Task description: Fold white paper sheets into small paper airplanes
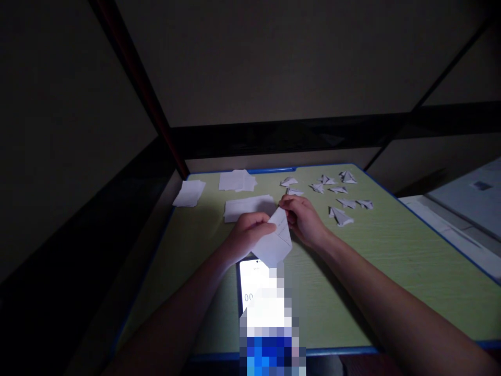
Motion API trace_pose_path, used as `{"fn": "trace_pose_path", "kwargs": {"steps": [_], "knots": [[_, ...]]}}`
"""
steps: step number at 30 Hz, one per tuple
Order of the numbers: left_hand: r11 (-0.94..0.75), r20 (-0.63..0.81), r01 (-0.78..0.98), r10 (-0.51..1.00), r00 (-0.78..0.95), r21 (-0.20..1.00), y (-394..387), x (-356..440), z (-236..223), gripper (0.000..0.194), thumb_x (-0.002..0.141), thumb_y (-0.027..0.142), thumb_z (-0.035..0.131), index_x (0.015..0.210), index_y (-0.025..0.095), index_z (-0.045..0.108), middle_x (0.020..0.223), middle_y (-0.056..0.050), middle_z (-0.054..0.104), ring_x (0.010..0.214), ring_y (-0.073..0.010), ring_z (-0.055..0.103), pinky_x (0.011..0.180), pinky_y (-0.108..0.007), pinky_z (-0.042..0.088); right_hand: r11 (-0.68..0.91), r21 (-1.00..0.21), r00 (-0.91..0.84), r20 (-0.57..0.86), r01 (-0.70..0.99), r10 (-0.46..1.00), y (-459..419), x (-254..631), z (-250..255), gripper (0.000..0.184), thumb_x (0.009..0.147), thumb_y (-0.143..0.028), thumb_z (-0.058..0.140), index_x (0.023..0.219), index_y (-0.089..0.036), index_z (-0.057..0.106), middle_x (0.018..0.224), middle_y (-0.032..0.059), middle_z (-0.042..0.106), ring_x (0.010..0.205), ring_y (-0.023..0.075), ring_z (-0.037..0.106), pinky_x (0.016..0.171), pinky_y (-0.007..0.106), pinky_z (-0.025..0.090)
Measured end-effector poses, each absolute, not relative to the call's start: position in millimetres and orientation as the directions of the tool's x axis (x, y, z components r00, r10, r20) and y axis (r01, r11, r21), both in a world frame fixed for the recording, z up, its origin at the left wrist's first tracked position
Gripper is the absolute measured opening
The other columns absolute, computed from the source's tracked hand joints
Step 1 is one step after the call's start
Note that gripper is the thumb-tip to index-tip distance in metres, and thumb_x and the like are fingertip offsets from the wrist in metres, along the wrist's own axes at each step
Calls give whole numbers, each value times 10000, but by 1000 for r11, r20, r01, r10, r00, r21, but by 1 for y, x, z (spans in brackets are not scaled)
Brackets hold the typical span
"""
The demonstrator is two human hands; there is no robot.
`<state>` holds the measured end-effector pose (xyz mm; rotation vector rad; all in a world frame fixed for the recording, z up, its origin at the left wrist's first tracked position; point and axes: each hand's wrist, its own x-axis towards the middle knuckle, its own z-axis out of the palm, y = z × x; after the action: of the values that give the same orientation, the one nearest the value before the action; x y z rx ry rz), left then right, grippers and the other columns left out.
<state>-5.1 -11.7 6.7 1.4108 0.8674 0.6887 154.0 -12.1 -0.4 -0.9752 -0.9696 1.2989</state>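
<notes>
Forearms (364,277) nearest; folded paper (275,244) held between left hand (248,234) and right hand (305,220).

Held paper (271,246) (clock centre): white, faint dark writing | tabletop (395,277): pale green, streaky grain | edging (340,351): blue | 10–11 o'clock, sheets (189,194): white | 1–2 o'clock, folded papers (340,216): white | 7 o'clock, phone screen (254,282): white | 12 o'clock, wall band (289,138): black
</notes>
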Motion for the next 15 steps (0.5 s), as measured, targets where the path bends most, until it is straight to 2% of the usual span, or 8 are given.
{"fn": "trace_pose_path", "kwargs": {"steps": [8, 15], "knots": [[78, -117, 94, 832, 542, 992, -12, -5, 7, 284, 689, 407, 631, 614, 175, 487, 524, 54, 437, 480, -74, 403, 486, -242, 230, 43, -951, 53, 28, -306, 998, -12, 154, 0, 213, 609, -227, 592, 439, -197, 467, 366, -76, 359, 335, 50, 292, 353, 221, 182], [73, -109, 91, 844, 525, 993, -11, -5, 7, 290, 694, 413, 633, 615, 173, 490, 526, 50, 451, 486, -79, 412, 497, -241, 232, 45, -961, 37, 37, -272, 999, -11, 156, -4, 229, 665, -260, 610, 492, -198, 473, 395, -78, 368, 359, 54, 302, 368, 216, 180]]}}
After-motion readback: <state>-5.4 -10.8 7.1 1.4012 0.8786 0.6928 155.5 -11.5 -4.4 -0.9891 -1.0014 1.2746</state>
